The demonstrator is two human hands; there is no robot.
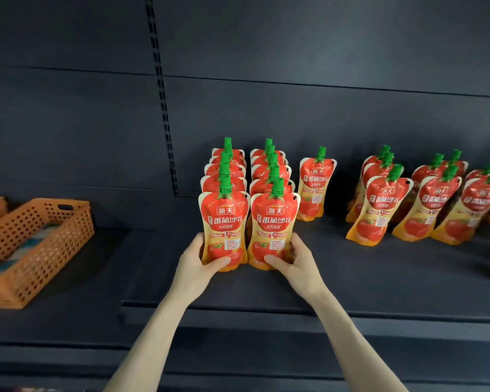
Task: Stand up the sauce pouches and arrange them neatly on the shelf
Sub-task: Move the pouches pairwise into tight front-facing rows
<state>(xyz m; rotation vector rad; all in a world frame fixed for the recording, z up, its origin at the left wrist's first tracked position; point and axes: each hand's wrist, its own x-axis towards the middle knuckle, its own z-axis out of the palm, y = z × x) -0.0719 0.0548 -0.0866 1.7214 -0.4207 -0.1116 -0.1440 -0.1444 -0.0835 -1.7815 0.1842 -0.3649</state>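
The head view shows red and yellow plastic sauce pouches (269,172) with green screw caps, standing upright in two rows on the dark grey metal shelf (351,281). In each row one pouch stands behind the other, and the two rows are side by side and touch. The left hand (194,264) holds the lower left edge of the front pouch of the left row (224,222); its thumb lies across the bottom of the printed face and its fingers go behind. The right hand (299,263) holds in the same manner the lower right edge of the front pouch of the right row (273,224). Both front pouches have their base on the shelf. Just to the right of the rows and further back, a single pouch (316,185) stands alone. Well apart on the right stands a looser group of the same pouches (379,207), which appear tilted. At the left, an orange perforated plastic basket (37,250) rests on the neighbouring shelf board; I cannot tell what the pale things inside it are. A black slotted upright (161,108) runs down the back wall.
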